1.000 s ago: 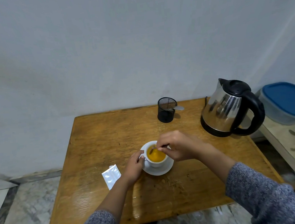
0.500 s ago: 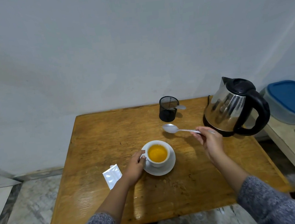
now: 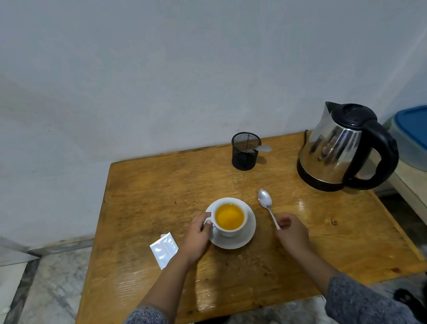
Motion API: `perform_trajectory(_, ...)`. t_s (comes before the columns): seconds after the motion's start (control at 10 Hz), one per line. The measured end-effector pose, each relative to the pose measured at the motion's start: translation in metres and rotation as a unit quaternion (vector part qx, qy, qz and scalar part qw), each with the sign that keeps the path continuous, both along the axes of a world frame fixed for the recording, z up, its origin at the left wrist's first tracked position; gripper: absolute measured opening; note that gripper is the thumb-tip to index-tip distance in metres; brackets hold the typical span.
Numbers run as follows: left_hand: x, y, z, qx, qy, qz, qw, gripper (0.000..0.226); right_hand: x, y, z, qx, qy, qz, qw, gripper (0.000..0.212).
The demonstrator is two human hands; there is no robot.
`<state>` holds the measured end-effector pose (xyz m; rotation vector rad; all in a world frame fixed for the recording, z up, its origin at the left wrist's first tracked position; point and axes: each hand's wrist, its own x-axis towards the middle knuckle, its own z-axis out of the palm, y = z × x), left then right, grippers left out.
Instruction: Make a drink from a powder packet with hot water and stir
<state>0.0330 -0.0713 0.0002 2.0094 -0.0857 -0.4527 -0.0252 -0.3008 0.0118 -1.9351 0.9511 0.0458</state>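
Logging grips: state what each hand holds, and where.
Left hand grips the cup by its handle; right hand pinches the spoon at its handle end.

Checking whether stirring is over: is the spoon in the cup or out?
Out. The spoon lies on the table right of the cup.

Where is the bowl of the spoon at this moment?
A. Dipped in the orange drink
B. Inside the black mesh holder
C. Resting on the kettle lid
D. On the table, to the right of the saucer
D: the spoon lies on the bare table right of the saucer, its handle end at the right hand.
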Motion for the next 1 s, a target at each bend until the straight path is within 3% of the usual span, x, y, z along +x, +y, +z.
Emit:
perform_trajectory(0.2,-0.003,-0.005,0.005,0.005,0.005,0.006,1.0,0.029,0.0,0.004,-0.004,-0.101,0.019,0.118,0.988,0.033)
perform_trajectory(0.5,-0.008,-0.014,0.014,0.008,-0.007,0.031,0.999,0.028,0.004,0.003,-0.012,-0.185,0.058,0.17,0.966,0.026)
perform_trajectory(0.7,-0.013,-0.016,0.017,-0.001,-0.007,0.037,0.999,0.026,0.005,0.003,-0.011,-0.192,0.098,0.223,0.951,0.043)
perform_trajectory(0.8,-0.021,-0.016,0.018,-0.032,-0.03,0.078,0.996,0.038,0.002,0.0,-0.007,-0.19,0.09,0.24,0.948,0.038)
perform_trajectory(0.9,-0.033,-0.009,0.005,0.018,-0.071,0.154,0.985,0.044,-0.007,-0.008,-0.007,-0.235,0.056,0.245,0.939,0.033)
perform_trajectory(1.0,-0.046,0.0,-0.012,0.123,-0.06,0.122,0.983,0.048,-0.015,-0.022,-0.008,-0.294,0.063,0.28,0.912,0.041)
